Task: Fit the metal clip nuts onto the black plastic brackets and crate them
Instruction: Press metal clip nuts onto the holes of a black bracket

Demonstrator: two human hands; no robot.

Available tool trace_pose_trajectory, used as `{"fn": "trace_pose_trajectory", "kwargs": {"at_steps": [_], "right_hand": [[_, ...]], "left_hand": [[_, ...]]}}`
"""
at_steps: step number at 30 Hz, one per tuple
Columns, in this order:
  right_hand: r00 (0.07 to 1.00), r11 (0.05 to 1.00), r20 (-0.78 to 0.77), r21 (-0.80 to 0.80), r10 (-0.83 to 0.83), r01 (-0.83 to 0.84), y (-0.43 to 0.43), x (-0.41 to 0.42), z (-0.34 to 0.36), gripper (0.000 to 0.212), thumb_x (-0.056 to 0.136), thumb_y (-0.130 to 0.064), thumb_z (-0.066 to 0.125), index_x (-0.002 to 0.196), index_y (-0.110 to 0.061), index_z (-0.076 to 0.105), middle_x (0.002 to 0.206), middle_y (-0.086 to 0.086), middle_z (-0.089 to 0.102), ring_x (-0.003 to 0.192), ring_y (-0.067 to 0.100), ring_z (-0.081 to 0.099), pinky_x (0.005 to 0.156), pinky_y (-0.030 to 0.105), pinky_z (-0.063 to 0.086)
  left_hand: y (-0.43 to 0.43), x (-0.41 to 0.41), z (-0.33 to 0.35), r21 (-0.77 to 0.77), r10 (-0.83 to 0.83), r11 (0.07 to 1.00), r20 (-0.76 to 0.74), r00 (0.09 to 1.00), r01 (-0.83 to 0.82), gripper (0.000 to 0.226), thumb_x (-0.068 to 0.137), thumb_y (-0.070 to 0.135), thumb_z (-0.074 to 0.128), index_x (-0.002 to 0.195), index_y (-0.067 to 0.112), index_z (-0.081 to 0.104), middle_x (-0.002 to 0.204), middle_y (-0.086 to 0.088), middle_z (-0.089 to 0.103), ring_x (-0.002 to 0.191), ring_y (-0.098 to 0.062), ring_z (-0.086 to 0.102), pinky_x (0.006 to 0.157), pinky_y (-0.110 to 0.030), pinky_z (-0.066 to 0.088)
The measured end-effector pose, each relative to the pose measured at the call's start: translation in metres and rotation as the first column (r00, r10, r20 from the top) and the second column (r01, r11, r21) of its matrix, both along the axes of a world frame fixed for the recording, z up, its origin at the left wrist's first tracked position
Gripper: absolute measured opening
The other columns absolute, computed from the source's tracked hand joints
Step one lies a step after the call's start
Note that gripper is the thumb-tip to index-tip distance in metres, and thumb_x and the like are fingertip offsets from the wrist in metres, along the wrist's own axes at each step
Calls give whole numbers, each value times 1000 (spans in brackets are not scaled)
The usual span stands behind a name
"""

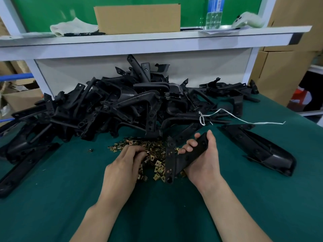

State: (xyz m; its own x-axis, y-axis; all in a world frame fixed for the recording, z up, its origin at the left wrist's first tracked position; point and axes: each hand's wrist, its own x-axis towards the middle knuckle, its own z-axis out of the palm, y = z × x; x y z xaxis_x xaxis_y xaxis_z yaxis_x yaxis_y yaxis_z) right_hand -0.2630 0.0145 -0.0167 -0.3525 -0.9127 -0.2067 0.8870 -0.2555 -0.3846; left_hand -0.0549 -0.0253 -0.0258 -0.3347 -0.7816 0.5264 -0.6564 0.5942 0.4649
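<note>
While the right hand (204, 163) is gripping a black bracket (170, 159), with fingers curling over its upper arm, the left hand (122, 165) is reaching knuckles-up into the clip nuts (158, 165), which are lying scattered on the green table (157, 215) directly in front of the person. Its fingertips are burying themselves among the brass pieces, so whether they are pinching a nut cannot be told. The bracket's flat drilled strip is running almost straight toward and away from the person, its near end hanging low over the right edge of the nuts, while its other arm is angling up and to the right inside the palm. That is putting the strip just to the right of the left hand, with only a narrow band of nuts between them. The left hand is the nearer to the supply, so it is likely looking at a short sideways carry, across the strip's long axis, onto one of its edges. The unfitted heap of brackets (122, 102) is lying beyond both hands, and no crate is showing.
</note>
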Motion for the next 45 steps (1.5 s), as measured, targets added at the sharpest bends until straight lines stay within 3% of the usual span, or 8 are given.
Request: {"fn": "trace_pose_trajectory", "kwargs": {"at_steps": [10,19,24,27,31,37,42,45], "right_hand": [[1000,1000,-10,-11,0,0,1,0,0,39,88,-58,64,75,-22,65,66,-7,44,52,13,42,54,28,46],[1000,1000,-14,-12,2,-2,1,0,0,38,88,-57,64,74,-22,66,66,-7,45,52,13,44,53,28,47],[1000,1000,-13,-13,1,-1,1,1,0,39,89,-58,63,74,-22,65,66,-7,45,52,12,43,53,27,46],[1000,1000,-13,-12,-1,1,1,1,1,39,89,-57,64,74,-22,65,66,-7,45,52,12,44,53,27,46],[1000,1000,-13,-11,0,0,1,1,0,38,88,-57,64,74,-22,66,66,-7,45,52,13,43,53,28,47],[1000,1000,-12,-9,1,-1,0,0,-1,39,87,-58,65,72,-22,68,66,-7,46,52,13,44,54,28,47],[1000,1000,-12,-8,-1,1,0,0,-1,39,87,-58,65,71,-22,68,66,-7,46,52,13,44,53,28,47],[1000,1000,-11,-5,-3,3,0,0,-1,39,87,-57,65,72,-22,67,66,-7,46,52,13,44,53,28,46]], "left_hand": [[4,1,-3,110,-79,989,-156,985,97,34,93,52,42,116,39,62,107,37,56,102,-3,47,86,-25,42],[4,1,-3,107,-64,990,-237,969,91,16,88,56,52,100,46,56,114,34,56,119,14,41,91,-13,38],[8,-3,7,136,-63,982,-408,911,129,5,89,45,62,94,46,62,99,14,60,97,-5,58,77,-6,40],[13,-5,8,210,-51,963,-472,880,168,11,87,53,60,96,48,64,93,17,66,86,-7,59,70,-6,43],[12,-4,3,287,0,949,-419,908,132,23,83,64,54,101,54,65,88,22,70,79,-7,63,64,-14,50],[12,-2,-1,270,-14,960,-220,975,75,32,86,68,39,94,45,62,83,33,69,88,-2,66,79,-35,55],[13,-2,-3,242,-66,964,-180,981,110,25,91,61,35,98,46,54,90,32,67,84,1,64,65,-14,47],[13,-1,-2,247,-96,958,-193,976,143,12,97,50,46,102,47,57,94,28,67,88,1,63,70,-9,45]]}}
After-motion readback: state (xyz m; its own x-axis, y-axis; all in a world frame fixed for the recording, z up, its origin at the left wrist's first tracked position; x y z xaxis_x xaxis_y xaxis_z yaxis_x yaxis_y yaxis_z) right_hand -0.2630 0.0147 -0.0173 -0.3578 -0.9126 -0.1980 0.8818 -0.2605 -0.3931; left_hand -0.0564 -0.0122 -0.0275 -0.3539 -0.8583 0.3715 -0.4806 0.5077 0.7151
